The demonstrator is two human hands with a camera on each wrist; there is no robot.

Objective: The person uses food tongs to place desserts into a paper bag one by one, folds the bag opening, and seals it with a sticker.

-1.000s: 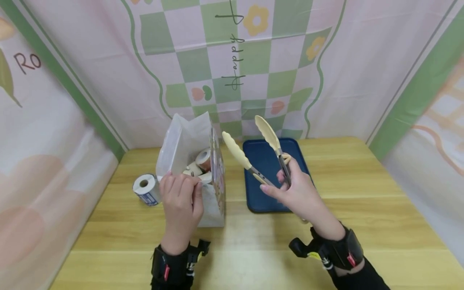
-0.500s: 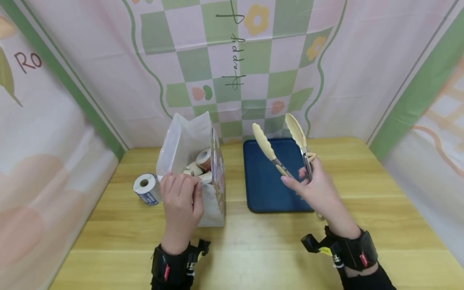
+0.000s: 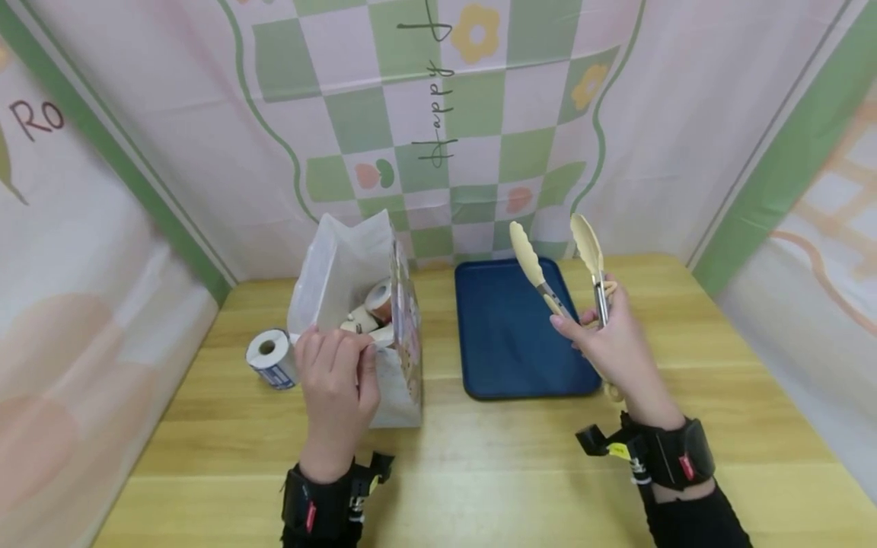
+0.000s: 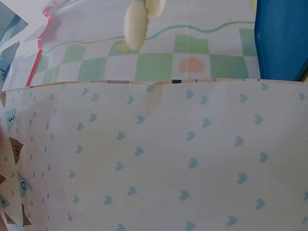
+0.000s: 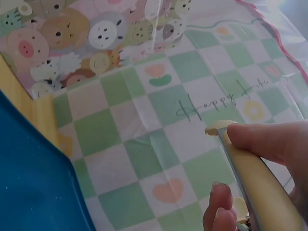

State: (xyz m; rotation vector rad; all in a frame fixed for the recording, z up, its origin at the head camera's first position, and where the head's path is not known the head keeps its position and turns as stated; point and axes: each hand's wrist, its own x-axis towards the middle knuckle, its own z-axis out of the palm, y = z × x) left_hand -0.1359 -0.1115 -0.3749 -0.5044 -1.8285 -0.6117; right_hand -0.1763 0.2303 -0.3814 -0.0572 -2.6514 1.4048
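My left hand (image 3: 336, 384) pinches the near rim of an upright paper bag (image 3: 400, 388), which stands with its mouth spread. Inside the bag lie a brownish paper roll (image 3: 379, 298) and other pale items, partly hidden by the rim and my hand. The bag's side, dotted with small blue hearts, fills most of the left wrist view. My right hand (image 3: 620, 350) grips a pair of kitchen tongs (image 3: 527, 255) with cream scalloped heads and metal arms. The tong heads stand spread apart, pointing up and away, with nothing between them. Behind and below them lies a dark blue tray (image 3: 507, 335).
A white label roll (image 3: 269, 358) with blue print stands on the wooden table (image 3: 466, 479), just left of the bag. A green-and-white checked cloth (image 3: 473, 152) hangs along the table's back edge, with more cloth at both sides.
My right hand has carried the tongs to the right, from beside the bag to over the tray's right side. My left hand keeps its hold on the bag's rim.
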